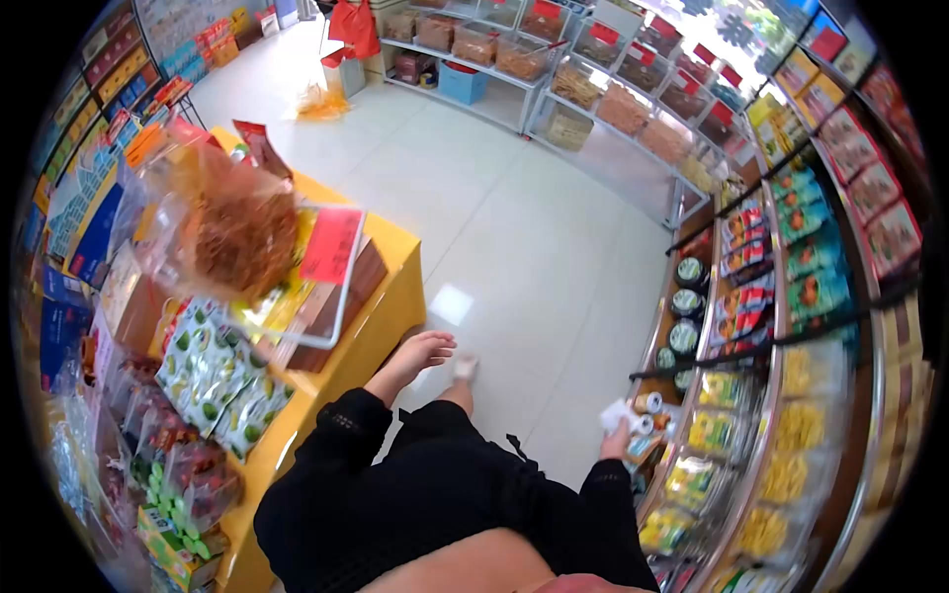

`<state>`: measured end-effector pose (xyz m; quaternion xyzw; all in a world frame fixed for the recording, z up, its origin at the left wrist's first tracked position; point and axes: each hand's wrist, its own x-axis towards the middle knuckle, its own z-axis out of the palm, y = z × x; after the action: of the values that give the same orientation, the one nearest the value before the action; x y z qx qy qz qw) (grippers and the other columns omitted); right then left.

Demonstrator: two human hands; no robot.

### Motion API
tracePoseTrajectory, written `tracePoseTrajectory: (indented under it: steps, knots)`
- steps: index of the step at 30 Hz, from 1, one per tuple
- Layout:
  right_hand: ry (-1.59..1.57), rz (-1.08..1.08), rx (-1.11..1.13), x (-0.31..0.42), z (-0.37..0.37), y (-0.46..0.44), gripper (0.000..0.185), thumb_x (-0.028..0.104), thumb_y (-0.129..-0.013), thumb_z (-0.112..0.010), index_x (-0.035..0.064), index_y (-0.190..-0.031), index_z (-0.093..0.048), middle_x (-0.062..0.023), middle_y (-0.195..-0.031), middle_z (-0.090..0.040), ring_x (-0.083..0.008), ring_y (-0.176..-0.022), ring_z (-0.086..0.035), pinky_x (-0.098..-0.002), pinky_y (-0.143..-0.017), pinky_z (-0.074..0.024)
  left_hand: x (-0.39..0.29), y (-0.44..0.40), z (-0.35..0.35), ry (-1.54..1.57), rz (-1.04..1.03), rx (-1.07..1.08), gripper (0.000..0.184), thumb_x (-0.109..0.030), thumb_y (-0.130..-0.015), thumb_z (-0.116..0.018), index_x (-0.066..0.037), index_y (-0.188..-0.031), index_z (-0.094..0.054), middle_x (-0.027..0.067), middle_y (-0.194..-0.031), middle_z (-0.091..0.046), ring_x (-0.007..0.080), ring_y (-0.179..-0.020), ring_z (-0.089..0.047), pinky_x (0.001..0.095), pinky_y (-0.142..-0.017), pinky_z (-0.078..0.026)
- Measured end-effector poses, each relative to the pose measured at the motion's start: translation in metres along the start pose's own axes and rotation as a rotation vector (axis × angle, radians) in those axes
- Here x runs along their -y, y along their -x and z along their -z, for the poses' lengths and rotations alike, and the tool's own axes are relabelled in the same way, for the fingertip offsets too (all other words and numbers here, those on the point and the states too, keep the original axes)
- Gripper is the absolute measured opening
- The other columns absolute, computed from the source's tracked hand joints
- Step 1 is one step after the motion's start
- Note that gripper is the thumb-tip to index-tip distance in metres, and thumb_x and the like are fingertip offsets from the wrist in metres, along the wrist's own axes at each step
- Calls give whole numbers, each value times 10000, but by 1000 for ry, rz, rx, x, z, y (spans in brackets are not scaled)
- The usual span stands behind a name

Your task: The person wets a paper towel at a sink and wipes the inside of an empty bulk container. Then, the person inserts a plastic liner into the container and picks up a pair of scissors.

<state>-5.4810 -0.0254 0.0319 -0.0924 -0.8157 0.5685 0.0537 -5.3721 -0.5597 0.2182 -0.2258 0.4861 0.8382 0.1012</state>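
My left hand (420,356) hangs over the floor beside the yellow display counter (400,287), its fingers apart and nothing in them. At the right, my right hand (615,441) is closed on a white item (617,417), perhaps a tissue or cloth, close to the lower shelf with small white bottles (647,403). On the counter sit a bag of brown shredded food (242,237), a red price sign (330,244) and green-patterned packets (217,371).
Racks of clear food bins (524,57) stand across the back. Shelves of green pouches (813,252) and yellow packs (799,425) run along the right. A red bag (354,30) hangs at the back, near an orange plastic item (323,103) on the tiled floor (514,237).
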Motion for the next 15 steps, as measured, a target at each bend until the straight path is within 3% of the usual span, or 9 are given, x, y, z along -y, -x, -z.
tracePoseTrajectory:
  steps: [1,2,5,8,10,11,12,15]
  knots:
    - [-594,-407,-193,114,-53,-54,323,192,-780,-584,44,-1056,-506,-74,-985,-578,-193,-932,-551,-333,-825,-429,-14,-29,6,101,-24,-66,230,-165,-854,-448,-31,-1026,-522,60,-966,-581,123,-847,-553,255,-732,-443]
    - [-717,-326,-190,117,-89,-123,339,184,-792,-552,-29,-1050,-498,-97,-1001,-566,-228,-922,-550,-333,-815,-436,-26,-62,13,194,-48,-126,234,-168,-857,-444,-29,-1031,-519,66,-966,-583,129,-839,-557,259,-730,-446]
    - [-809,-307,-98,167,-188,-254,296,131,-774,-544,-14,-1030,-508,-96,-967,-567,-224,-882,-560,-338,-786,-451,-41,-190,26,516,42,25,264,-189,-870,-432,-39,-1078,-493,70,-954,-589,134,-816,-568,263,-716,-453]
    - [-873,-333,-74,145,-263,-330,305,108,-749,-543,-13,-1027,-506,-95,-940,-567,-229,-864,-565,-346,-763,-459,-121,-285,-1,431,35,54,271,-195,-877,-426,-37,-1088,-487,65,-986,-578,134,-849,-557,261,-733,-446]
    - [-629,-557,-142,154,-290,-353,322,104,-729,-536,-16,-1026,-504,-99,-926,-566,-231,-855,-567,-356,-725,-471,-193,-335,-20,363,-41,77,272,-200,-879,-423,-37,-1087,-487,63,-1005,-573,133,-863,-553,257,-745,-442]
    - [-558,-544,-58,156,-297,-357,264,118,-739,-509,32,-988,-512,-80,-914,-565,-226,-855,-561,-369,-719,-462,-232,-358,-21,258,-123,109,273,-205,-882,-421,-38,-1087,-487,61,-1023,-567,133,-877,-549,254,-758,-437]
    - [-534,-603,-77,151,-306,-364,304,105,-716,-520,-18,-994,-514,-95,-906,-564,-232,-821,-571,-369,-685,-479,-267,-380,-21,250,-124,84,273,-205,-882,-421,-38,-1087,-487,61,-1023,-567,133,-877,-549,254,-758,-437]
    - [-355,-681,-104,63,-316,-390,274,130,-706,-505,-19,-936,-520,-97,-848,-569,-253,-764,-574,-405,-669,-479,-348,-460,1,114,-212,106,271,-205,-883,-420,-40,-1087,-486,56,-1025,-565,130,-888,-548,250,-778,-431]
